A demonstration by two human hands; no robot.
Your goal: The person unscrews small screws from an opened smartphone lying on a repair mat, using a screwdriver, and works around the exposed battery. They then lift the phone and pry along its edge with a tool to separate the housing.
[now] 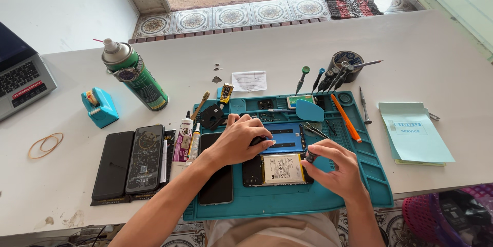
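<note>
An opened phone (280,169) with its battery exposed lies on the teal work mat (377,175). A blue back cover (287,138) rests just above it. My left hand (240,139) presses down on the cover's left end and the phone's upper left corner. My right hand (336,167) pinches the dark handle of a small screwdriver (310,156) held upright at the phone's right edge.
On the mat lie tweezers (314,130), an orange pry tool (346,118), a blue pick (309,109) and a dark phone (215,183). Left of it are glue tubes (186,134), two phones (129,160), a green spray can (136,76), a tape dispenser (99,107), a laptop (23,80). Papers (413,134) lie right.
</note>
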